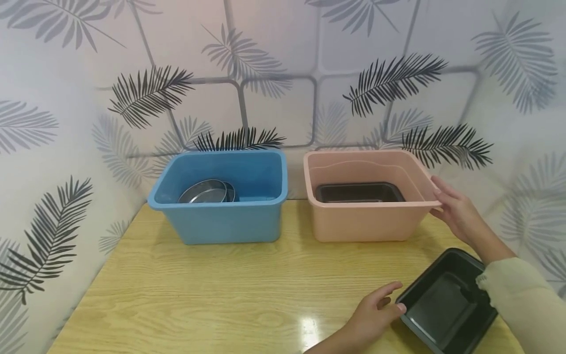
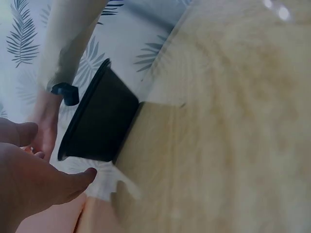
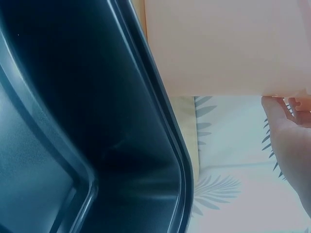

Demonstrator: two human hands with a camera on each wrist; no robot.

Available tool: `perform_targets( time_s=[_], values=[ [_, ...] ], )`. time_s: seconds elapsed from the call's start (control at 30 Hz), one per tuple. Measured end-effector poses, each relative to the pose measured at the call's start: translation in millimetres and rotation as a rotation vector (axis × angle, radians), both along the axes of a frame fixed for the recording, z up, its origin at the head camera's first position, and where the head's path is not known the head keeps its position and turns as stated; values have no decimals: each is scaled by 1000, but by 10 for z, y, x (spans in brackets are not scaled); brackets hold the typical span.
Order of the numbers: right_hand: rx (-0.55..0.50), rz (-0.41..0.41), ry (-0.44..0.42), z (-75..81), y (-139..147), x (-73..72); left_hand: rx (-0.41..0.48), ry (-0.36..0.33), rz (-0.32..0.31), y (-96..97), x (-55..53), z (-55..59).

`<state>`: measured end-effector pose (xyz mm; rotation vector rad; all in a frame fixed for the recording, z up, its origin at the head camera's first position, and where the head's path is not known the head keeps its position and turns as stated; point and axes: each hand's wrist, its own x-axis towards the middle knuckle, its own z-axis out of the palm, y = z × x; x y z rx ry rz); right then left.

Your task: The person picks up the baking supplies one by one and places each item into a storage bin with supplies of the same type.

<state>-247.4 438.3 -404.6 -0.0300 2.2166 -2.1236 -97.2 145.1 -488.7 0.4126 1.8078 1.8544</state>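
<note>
A black rectangular baking pan (image 1: 444,307) rests at the table's right front, its hollow facing up. Beside its left rim is my left hand (image 1: 369,317), thumb and fingers apart with nothing held. From the left wrist view, a gap shows between that hand (image 2: 41,187) and the pan (image 2: 99,116). My right hand (image 1: 460,216) holds the right rim of a pink plastic tub (image 1: 360,223), reaching over the pan. In the right wrist view, the thumb of my right hand (image 3: 291,145) lies under the tub's rim. Another dark pan (image 1: 360,191) sits inside the tub.
Left of the pink tub stands a blue plastic tub (image 1: 225,221) with round metal pans (image 1: 205,191) in it. Both tubs are at the back of the wooden table (image 1: 199,295), against a leaf-patterned wall covering (image 1: 274,113).
</note>
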Motion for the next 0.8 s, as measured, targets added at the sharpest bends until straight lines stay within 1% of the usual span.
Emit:
perform_targets(
  time_s=[0.1,0.23,0.27,0.37,0.43,0.5,0.63,0.73,0.8],
  values=[
    [-23,2,-4,-3,0,6,-1,-34,-25,57,65,-45],
    [-2,-5,-7,3,-7,6,23,-76,-46,128,123,-106],
    [6,-8,-8,6,-10,4,37,-82,-50,143,132,-118],
    [21,-13,-13,6,-13,2,29,-74,-59,181,148,-150],
    [6,-13,-17,9,-16,7,14,-83,-54,208,160,-165],
    [-12,-8,-14,11,-13,8,-16,-101,-36,236,170,-179],
    [-46,-1,-8,19,-14,4,-50,-151,-6,285,180,-196],
    [-59,1,-6,18,-15,2,-55,-169,3,300,187,-205],
    [-57,0,-7,11,-17,6,-58,-163,2,300,199,-210]
  ],
)
